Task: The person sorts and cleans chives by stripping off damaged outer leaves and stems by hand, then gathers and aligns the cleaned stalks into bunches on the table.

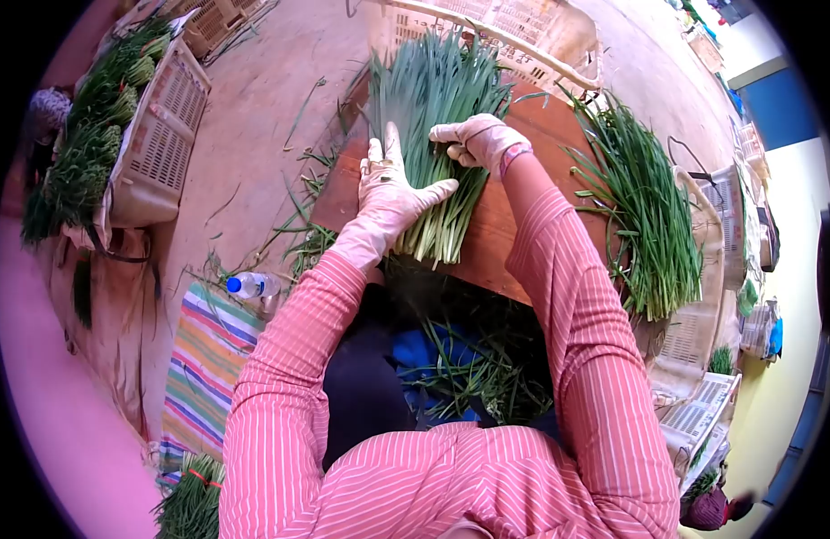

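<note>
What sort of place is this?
Probably a place where leafy vegetables are sorted and bundled: a pile of long green leaves lies on a reddish-brown board, the crate at left is heaped with greens, and a bundle at bottom left has a red band.

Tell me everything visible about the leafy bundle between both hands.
The leafy bundle is a thick sheaf of long, narrow green leaves with pale stem ends pointing toward the wearer. It lies, fanned at the tips, on a brown wooden surface. The gloved left hand rests spread on its left side, thumb across the stems; the gloved right hand, curled, is at its right side. No tie shows.
</note>
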`<state>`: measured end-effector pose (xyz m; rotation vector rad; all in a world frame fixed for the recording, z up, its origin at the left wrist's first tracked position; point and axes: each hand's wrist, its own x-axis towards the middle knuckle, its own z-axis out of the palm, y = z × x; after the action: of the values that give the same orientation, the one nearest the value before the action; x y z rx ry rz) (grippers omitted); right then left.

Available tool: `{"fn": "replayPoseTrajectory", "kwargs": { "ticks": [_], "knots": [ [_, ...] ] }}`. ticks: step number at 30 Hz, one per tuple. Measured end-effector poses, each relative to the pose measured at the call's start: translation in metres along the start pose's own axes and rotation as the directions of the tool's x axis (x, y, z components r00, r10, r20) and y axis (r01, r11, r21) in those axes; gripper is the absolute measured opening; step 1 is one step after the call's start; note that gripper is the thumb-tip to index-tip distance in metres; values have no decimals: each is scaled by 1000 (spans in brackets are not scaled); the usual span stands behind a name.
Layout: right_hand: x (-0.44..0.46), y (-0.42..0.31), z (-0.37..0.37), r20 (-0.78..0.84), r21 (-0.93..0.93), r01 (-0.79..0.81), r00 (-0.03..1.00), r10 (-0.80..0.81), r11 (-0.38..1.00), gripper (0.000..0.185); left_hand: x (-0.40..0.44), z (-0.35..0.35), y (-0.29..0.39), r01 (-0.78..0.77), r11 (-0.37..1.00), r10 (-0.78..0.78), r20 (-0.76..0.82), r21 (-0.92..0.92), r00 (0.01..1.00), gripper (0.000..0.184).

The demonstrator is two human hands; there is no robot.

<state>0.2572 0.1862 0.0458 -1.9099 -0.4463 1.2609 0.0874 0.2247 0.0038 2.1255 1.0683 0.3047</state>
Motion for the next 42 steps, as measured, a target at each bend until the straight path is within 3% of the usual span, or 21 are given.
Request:
{"fn": "replayPoseTrajectory", "kwargs": {
  "ticks": [3,4,5,7,8,9,11,13,19,20,21,22,24,26,29,31,33,35,38,39,42],
  "knots": [
    [-22,0,1,-218,-65,53,974,-66,996,39,-4,-8,23,92,982,-103,59,166,993,128],
    [-35,2,3,-357,-145,159,912,-201,977,49,-5,-7,24,98,979,-110,58,180,992,127],
    [-11,25,-7,-386,-459,316,771,-506,831,50,-4,-7,25,106,976,-119,55,192,991,127],
    [-45,29,6,-487,-669,438,352,-800,600,48,-3,-2,24,99,968,-109,31,230,994,124],
    [-29,44,1,-322,-807,479,133,-937,345,46,-3,-1,24,93,966,-101,24,241,995,123],
    [-39,46,4,-184,-820,472,321,-929,325,48,-3,1,23,84,964,-92,20,254,996,122],
    [-19,68,19,-72,-823,447,529,-845,350,52,0,6,16,45,964,-45,-8,263,999,120],
    [-32,64,12,-98,-811,487,436,-895,326,55,1,8,6,0,972,0,1,234,1000,120],
    [-155,73,-65,-249,-847,375,347,-904,377,52,5,-2,4,-63,997,63,11,41,998,117],
    [-180,80,-90,-283,-866,325,307,-909,379,49,7,-5,2,-70,996,71,1,47,998,116],
    [-195,95,-122,-278,-896,314,158,-948,315,50,8,-9,0,-72,996,73,-13,55,997,115],
    [-209,110,-156,-341,-878,306,142,-929,369,57,8,-14,3,-63,993,67,-33,104,997,115],
    [-245,135,-216,-532,-838,72,112,-839,541,71,9,-22,7,-82,972,108,-108,222,988,112],
    [-258,171,-285,-756,-647,-182,275,-594,740,96,-1,-25,30,-192,916,264,-171,352,949,106],
    [-262,191,-335,-844,-312,-243,515,-150,919,114,-10,-7,58,-465,821,535,-163,331,829,93],
    [-259,195,-344,-808,-279,-266,584,-77,923,121,-26,23,85,-574,812,564,-113,-101,818,84],
    [-252,203,-346,-753,-339,-194,642,-143,920,124,-32,58,104,-333,914,373,160,-233,914,79],
    [-240,208,-355,-690,-277,-182,721,-63,944,131,-63,81,149,-75,933,222,399,-352,890,69],
    [-206,236,-369,-627,-187,-162,779,9,969,136,-68,149,184,-137,962,245,521,-237,818,74],
    [-205,240,-365,-609,-176,-126,793,-7,976,134,-65,167,192,47,971,112,620,-235,777,72],
    [-194,252,-359,-609,-144,-28,791,-66,989,129,-80,182,233,177,947,52,673,-268,738,64]
  ]
}}
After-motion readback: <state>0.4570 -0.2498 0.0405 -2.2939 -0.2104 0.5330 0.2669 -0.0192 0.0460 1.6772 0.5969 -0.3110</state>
